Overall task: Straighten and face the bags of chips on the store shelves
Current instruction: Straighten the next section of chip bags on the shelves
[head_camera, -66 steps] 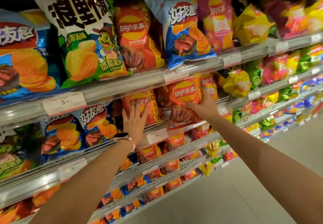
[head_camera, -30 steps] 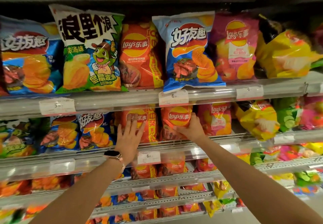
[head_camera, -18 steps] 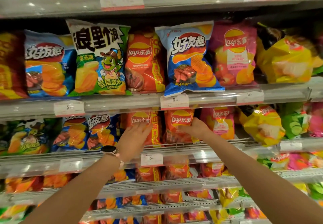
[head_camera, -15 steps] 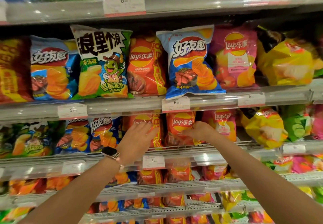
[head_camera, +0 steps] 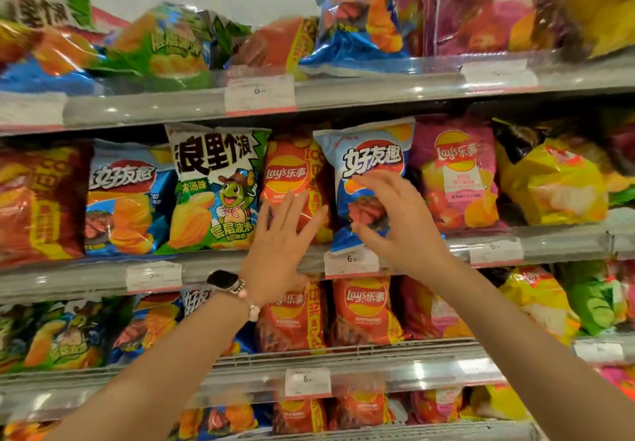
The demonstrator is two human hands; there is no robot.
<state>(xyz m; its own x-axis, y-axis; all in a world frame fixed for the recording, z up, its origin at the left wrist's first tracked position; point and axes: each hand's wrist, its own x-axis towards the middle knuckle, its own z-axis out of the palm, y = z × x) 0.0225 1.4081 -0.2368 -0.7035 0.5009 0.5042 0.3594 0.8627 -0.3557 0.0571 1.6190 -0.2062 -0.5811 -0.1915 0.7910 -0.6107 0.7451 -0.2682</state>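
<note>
- Far left of the middle shelf: a dark red bag (head_camera: 37, 200), then a blue ridged-chip bag (head_camera: 127, 200). Both face out and sit fairly square, so I'd guess they need little fixing.
- Next is the white and green bag with the cartoon frog (head_camera: 214, 186). It stands upright with its front showing and looks taller than its neighbours.
- Then the orange Lay's bag (head_camera: 292, 172), squeezed between the frog bag and the blue one, part of its right side hidden. The left hand (head_camera: 280, 237) is up in front of its lower half, fingers straight and spread wide, holding nothing. Can't tell for sure if the fingertips are touching the bag; it looks like a flat-palm push to set it back.
- There's a dark smartwatch (head_camera: 223, 280) on that wrist with a beaded bracelet beside it.
- The blue steak-flavour bag (head_camera: 369, 158) is the crooked one: tilted, its bottom corner hanging over the shelf rail (head_camera: 549, 241) and covering part of the price tag (head_camera: 350, 262). That's probably why it's getting attention.
- The right hand (head_camera: 395, 220) is over that bag's lower front, fingers spread and lightly curved, thumb low, wide and not clamped on anything yet. Looks poised to grab and square it up.
- Further right, a pink Lay's bag (head_camera: 453, 179) faces out fine, and a yellow bag (head_camera: 549, 186) looks slumped and twisted, so that one probably needs doing too.
</note>
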